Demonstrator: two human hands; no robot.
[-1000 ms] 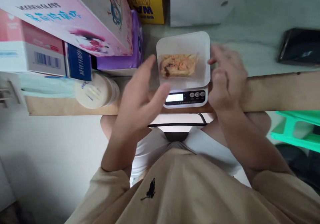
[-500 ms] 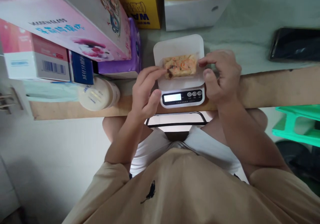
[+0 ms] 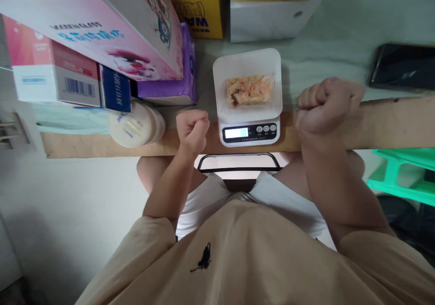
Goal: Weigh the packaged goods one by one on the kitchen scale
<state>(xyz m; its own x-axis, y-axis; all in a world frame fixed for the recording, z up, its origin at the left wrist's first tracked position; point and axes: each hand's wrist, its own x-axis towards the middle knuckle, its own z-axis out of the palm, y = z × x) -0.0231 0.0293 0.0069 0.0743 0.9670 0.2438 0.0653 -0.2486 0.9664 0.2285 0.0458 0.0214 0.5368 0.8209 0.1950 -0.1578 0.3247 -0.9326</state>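
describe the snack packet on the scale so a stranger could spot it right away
Find the small white digital kitchen scale at the desk's near wooden edge, between two closed fists. On its white square platform lies the clear-wrapped beige snack packet with orange print, the only thing there.

Pale floor (image 3: 61, 214), wood-edged table (image 3: 390, 123), perhaps green stool (image 3: 404, 173)

Packet (image 3: 249, 90) on scale (image 3: 249, 133) (between both hands).

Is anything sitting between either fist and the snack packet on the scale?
Nothing visible does. The snack packet lies alone on the scale. The left hand and right hand, both closed and empty, flank the scale on the table edge, with open paths.
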